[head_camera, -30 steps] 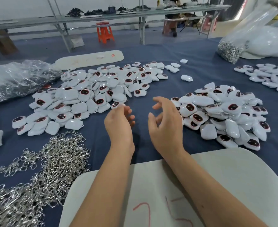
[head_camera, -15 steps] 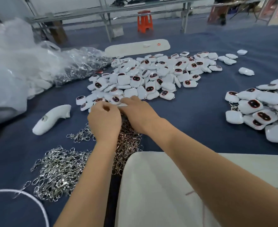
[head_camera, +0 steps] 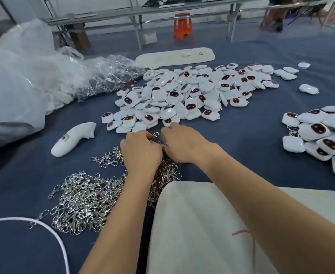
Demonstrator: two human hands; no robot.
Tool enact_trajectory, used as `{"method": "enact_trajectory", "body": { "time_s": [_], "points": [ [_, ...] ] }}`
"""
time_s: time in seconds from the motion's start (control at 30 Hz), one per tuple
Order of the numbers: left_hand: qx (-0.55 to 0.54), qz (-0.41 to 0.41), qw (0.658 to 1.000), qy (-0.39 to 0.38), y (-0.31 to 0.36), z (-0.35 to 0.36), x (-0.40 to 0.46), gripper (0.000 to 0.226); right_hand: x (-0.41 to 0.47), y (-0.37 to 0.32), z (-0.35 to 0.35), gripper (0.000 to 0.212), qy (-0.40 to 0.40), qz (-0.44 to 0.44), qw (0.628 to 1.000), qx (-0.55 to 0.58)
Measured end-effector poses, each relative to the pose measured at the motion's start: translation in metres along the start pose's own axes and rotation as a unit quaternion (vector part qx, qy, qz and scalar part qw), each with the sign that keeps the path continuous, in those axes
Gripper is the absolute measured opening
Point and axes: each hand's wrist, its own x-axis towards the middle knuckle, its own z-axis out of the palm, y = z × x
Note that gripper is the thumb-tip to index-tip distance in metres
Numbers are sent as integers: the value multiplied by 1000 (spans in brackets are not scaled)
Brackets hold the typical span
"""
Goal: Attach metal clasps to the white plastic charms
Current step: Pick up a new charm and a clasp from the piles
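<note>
A heap of silver metal clasps [head_camera: 83, 194] lies on the blue cloth at the near left. My left hand [head_camera: 141, 153] is on the heap's far end, fingers curled, pinching one metal clasp [head_camera: 156, 134] that sticks out at its fingertips. My right hand [head_camera: 180, 145] lies right beside it, knuckles up, its fingertips reaching the nearest white charm [head_camera: 167, 121] at the edge of the big charm pile [head_camera: 182, 95]. Its fingers are hidden under the hand, so its grip is unclear. A second pile of charms [head_camera: 320, 135] lies at the right.
A white handle-shaped plastic part [head_camera: 71, 139] lies left of my hands. Clear plastic bags [head_camera: 24, 86] fill the left side. A white board [head_camera: 221, 224] sits under my forearms, a white cord [head_camera: 44, 230] at the near left, and a long white tray [head_camera: 174, 56] behind the charms.
My view and both hands swung left from between the charm piles to the clasp heap. Since half a second ago the hands have stayed there and a clasp now shows at my left fingertips.
</note>
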Motion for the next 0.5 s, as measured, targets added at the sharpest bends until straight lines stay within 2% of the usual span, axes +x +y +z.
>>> {"method": "enact_trajectory", "body": {
  "time_s": [0.13, 0.23, 0.37, 0.5],
  "points": [
    [11, -4, 1000, 10, 3, 4, 1, 30, -8, -2, 0, 25, 17, -1, 1000, -1],
    [-24, 23, 999, 42, 11, 6, -1, 20, -18, 7, 3, 33, 92, 28, 989, 111],
    [-160, 37, 985, 53, 32, 15, -9, 15, -29, 19, -2, 42, 182, 79, 927, 318],
    [-252, 42, 967, 19, 54, 30, -17, 19, -41, 33, -5, 39, 242, 118, 872, 410]
  ]
}}
